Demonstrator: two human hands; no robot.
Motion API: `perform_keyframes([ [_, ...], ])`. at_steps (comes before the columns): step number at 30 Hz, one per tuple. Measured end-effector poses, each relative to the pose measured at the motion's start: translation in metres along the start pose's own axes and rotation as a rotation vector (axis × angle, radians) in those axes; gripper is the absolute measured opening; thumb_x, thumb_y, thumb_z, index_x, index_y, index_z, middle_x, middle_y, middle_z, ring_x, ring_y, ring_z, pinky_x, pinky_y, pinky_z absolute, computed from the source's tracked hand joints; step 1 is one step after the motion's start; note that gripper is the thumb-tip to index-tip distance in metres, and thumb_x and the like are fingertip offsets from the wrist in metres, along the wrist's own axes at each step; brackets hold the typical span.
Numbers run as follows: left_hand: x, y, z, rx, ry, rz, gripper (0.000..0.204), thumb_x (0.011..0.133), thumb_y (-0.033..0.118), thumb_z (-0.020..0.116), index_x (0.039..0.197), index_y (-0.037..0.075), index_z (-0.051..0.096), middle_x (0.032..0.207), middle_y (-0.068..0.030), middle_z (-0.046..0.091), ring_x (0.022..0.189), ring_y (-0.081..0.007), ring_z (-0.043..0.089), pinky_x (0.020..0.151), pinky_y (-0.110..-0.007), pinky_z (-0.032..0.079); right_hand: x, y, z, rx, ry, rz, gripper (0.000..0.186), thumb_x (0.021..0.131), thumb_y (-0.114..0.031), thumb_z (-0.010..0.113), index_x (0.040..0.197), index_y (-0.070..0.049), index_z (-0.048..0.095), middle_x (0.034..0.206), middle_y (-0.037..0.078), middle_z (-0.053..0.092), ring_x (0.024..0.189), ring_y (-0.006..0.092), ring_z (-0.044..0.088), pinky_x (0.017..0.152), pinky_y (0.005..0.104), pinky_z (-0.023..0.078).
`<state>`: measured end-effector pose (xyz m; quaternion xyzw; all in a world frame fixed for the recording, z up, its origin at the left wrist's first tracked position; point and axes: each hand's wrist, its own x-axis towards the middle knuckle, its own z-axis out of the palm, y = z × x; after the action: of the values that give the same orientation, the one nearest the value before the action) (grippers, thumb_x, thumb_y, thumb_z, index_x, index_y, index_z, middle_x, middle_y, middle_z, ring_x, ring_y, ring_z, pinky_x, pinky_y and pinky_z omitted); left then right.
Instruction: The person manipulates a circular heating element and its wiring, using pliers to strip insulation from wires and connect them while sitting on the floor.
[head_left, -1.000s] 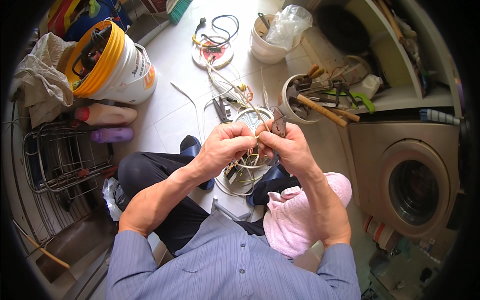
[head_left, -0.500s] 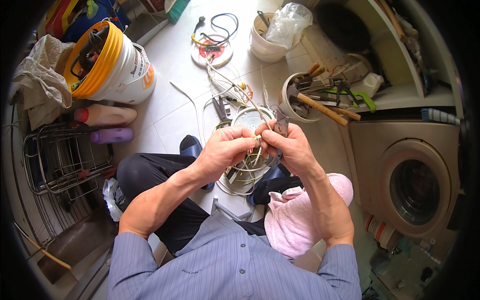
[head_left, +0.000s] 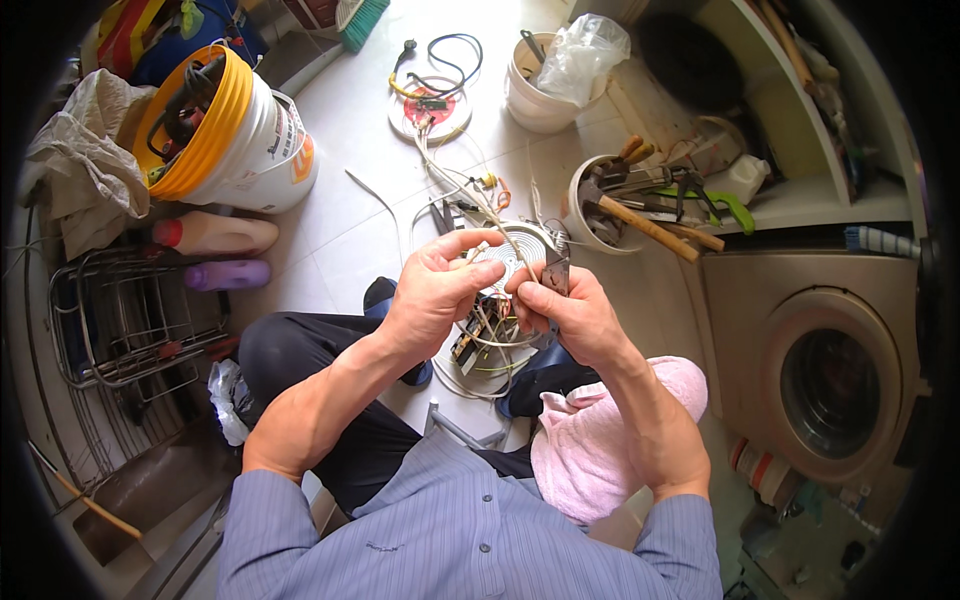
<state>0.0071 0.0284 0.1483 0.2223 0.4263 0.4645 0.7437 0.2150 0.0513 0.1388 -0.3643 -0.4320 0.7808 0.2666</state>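
My left hand (head_left: 432,285) is raised over the floor. Its thumb and index finger are apart, with no object visible between them. Close beside it, my right hand (head_left: 572,312) pinches a thin whitish cable (head_left: 514,246) between thumb and fingers. A flat grey metal piece (head_left: 556,272) sticks up from the same hand; its kind is unclear. Beneath my hands lies a round ringed lamp-like disc (head_left: 506,262), partly hidden by them. Around it are tangled wires and small electrical parts (head_left: 466,347). The cable runs up to a white disc with a red centre (head_left: 408,120).
A yellow-and-white bucket (head_left: 290,165) stands at the left, above two bottles (head_left: 228,275) and a wire rack (head_left: 85,340). Right of the wires are a tool bucket (head_left: 578,215) with a hammer (head_left: 650,225), another bucket (head_left: 530,98) and a washing machine (head_left: 740,330). A pink towel (head_left: 590,450) covers my right thigh.
My left thumb and index finger have parted and drawn back from the cable end. My right hand has dipped slightly, still gripping the cable and the metal piece.
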Motion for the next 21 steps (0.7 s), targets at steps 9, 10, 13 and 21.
perform_keyframes([
  [9,0.006,-0.011,-0.004,-0.073,-0.001,-0.041,0.020,0.097,0.014,0.065,0.110,-0.001,0.066,0.071,0.0031,0.058,0.046,-0.0011,0.034,0.042,-0.019,0.023,0.000,0.009,0.018,0.055,0.069,0.004,0.015,0.100,-0.018,0.061,0.102,-0.003,0.062,0.073,0.000,0.060,0.060,0.0056,0.053,0.053,0.0210,0.041],
  [10,0.006,-0.012,-0.006,-0.079,-0.001,-0.033,0.020,0.097,0.014,0.066,0.110,-0.001,0.066,0.072,0.0027,0.059,0.046,-0.0011,0.035,0.042,-0.019,0.024,0.000,0.010,0.019,0.047,0.129,-0.023,0.015,0.100,-0.018,0.061,0.102,-0.003,0.061,0.073,0.000,0.060,0.060,0.0057,0.053,0.052,0.0211,0.041],
  [13,0.008,-0.012,-0.002,0.010,-0.003,-0.026,0.019,0.096,0.016,0.067,0.107,0.000,0.067,0.072,0.0038,0.059,0.048,-0.0008,0.036,0.042,-0.018,0.025,0.000,0.012,0.017,0.008,0.168,-0.037,0.014,0.100,-0.017,0.061,0.099,-0.003,0.060,0.071,0.001,0.061,0.058,0.0062,0.054,0.051,0.0215,0.041],
  [21,0.010,-0.018,0.007,0.086,0.022,0.031,0.019,0.096,0.018,0.067,0.102,0.000,0.069,0.068,0.0047,0.058,0.051,-0.0009,0.040,0.047,-0.018,0.030,0.002,0.021,0.013,0.085,0.142,0.013,0.017,0.101,-0.020,0.061,0.096,-0.003,0.060,0.068,0.005,0.063,0.050,0.0082,0.051,0.048,0.0221,0.043],
])
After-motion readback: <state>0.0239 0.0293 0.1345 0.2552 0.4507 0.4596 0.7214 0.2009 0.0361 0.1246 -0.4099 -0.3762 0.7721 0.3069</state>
